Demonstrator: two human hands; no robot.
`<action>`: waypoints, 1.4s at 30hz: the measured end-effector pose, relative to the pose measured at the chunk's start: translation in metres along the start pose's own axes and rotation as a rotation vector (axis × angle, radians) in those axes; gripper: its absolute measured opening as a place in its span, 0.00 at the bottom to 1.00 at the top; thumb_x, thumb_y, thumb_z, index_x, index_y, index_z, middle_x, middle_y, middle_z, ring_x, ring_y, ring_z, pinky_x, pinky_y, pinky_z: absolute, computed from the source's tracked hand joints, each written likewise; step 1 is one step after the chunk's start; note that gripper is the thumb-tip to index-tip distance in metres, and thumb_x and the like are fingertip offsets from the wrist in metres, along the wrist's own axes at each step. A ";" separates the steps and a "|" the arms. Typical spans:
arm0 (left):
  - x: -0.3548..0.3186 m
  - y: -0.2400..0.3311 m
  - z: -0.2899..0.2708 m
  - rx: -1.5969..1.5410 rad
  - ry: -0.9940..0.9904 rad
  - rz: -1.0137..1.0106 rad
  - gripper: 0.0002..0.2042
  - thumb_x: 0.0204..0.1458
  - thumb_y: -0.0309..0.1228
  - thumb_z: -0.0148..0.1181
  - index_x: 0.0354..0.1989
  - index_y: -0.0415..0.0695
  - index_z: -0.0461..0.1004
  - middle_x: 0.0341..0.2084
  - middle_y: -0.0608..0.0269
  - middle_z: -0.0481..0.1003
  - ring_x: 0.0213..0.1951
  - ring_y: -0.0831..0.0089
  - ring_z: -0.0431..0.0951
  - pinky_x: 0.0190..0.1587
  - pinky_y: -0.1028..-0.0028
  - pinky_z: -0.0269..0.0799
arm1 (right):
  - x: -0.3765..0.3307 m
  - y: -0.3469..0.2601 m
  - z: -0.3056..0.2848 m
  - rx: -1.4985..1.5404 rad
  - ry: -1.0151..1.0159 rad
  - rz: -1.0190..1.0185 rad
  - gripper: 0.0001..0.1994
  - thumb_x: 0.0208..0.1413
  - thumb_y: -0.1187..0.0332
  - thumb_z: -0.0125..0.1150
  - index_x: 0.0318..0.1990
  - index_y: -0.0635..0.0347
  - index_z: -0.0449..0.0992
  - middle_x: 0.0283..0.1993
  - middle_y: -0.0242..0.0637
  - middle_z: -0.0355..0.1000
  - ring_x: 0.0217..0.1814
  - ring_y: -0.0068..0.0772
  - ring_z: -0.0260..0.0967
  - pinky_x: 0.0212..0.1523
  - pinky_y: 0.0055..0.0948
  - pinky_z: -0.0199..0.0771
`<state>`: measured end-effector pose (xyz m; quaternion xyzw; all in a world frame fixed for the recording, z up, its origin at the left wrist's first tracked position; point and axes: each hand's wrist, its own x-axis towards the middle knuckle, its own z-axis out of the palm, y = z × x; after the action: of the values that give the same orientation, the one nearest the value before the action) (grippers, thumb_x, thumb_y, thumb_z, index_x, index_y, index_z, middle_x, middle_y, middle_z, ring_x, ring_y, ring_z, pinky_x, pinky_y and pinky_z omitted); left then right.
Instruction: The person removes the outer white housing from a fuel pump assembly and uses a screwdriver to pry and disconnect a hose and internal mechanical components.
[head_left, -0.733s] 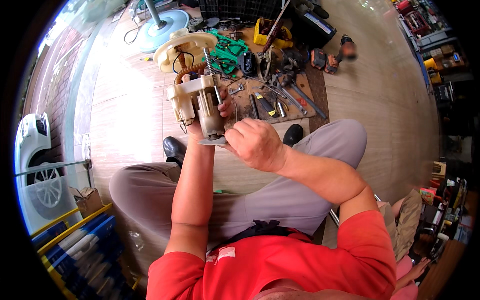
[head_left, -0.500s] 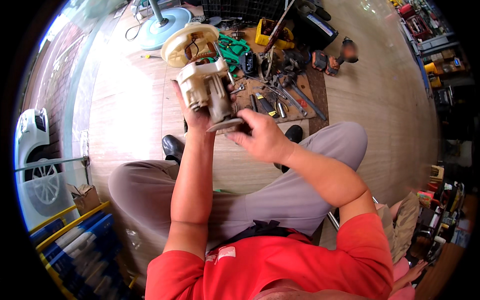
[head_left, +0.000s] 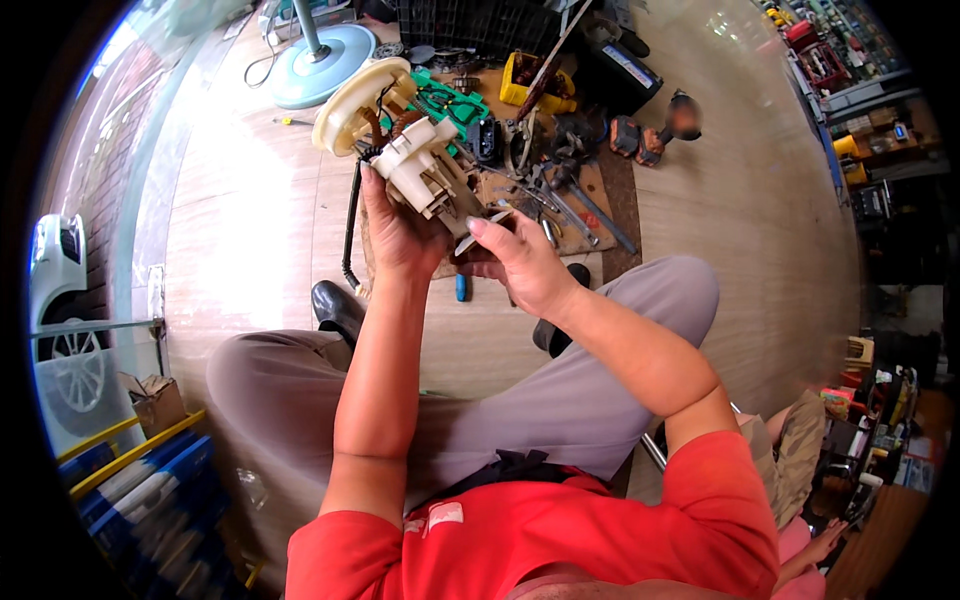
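Observation:
A cream plastic fuel pump module is held up over the floor, tilted with its wide round flange toward the far left. Around its body from the near left side closes my left hand, thumb up along the housing. My right hand pinches the flat greyish piece at the module's near end, thumb on top; its other fingers are partly hidden underneath. A dark ribbed hose hangs down left of my left hand.
A board beyond my hands carries several wrenches and greasy parts. Behind stand a yellow tray, a black battery and a cordless drill. A blue round stand base is far left. My shoes flank a blue-handled tool.
The module has turned so its flange tips left and more of the hose shows. My right hand has come closer to my left and now pinches the flat end piece.

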<state>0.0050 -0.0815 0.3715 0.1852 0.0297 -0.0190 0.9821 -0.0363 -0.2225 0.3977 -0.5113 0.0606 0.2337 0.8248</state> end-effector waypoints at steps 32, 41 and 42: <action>0.002 0.000 0.001 -0.026 0.019 0.024 0.28 0.62 0.54 0.43 0.63 0.47 0.61 0.57 0.59 0.68 0.57 0.62 0.68 0.60 0.59 0.64 | 0.005 0.011 -0.007 -0.627 0.113 -0.422 0.26 0.48 0.67 0.71 0.49 0.66 0.62 0.41 0.40 0.73 0.41 0.23 0.70 0.43 0.27 0.72; -0.001 0.000 -0.006 -0.052 -0.028 -0.005 0.31 0.60 0.55 0.46 0.65 0.47 0.58 0.58 0.59 0.68 0.58 0.60 0.67 0.62 0.55 0.61 | 0.004 0.018 -0.007 -0.561 0.108 -0.427 0.28 0.48 0.71 0.69 0.52 0.63 0.57 0.45 0.40 0.70 0.44 0.26 0.69 0.45 0.28 0.71; 0.000 0.000 -0.003 -0.052 -0.040 -0.002 0.31 0.60 0.55 0.46 0.65 0.47 0.58 0.58 0.60 0.68 0.58 0.60 0.68 0.62 0.55 0.61 | 0.004 0.018 -0.007 -0.579 0.117 -0.436 0.28 0.48 0.71 0.69 0.52 0.63 0.57 0.44 0.40 0.71 0.43 0.26 0.69 0.45 0.29 0.71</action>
<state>0.0047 -0.0802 0.3687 0.1591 0.0107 -0.0228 0.9869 -0.0395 -0.2207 0.3780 -0.7369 -0.0717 0.0302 0.6715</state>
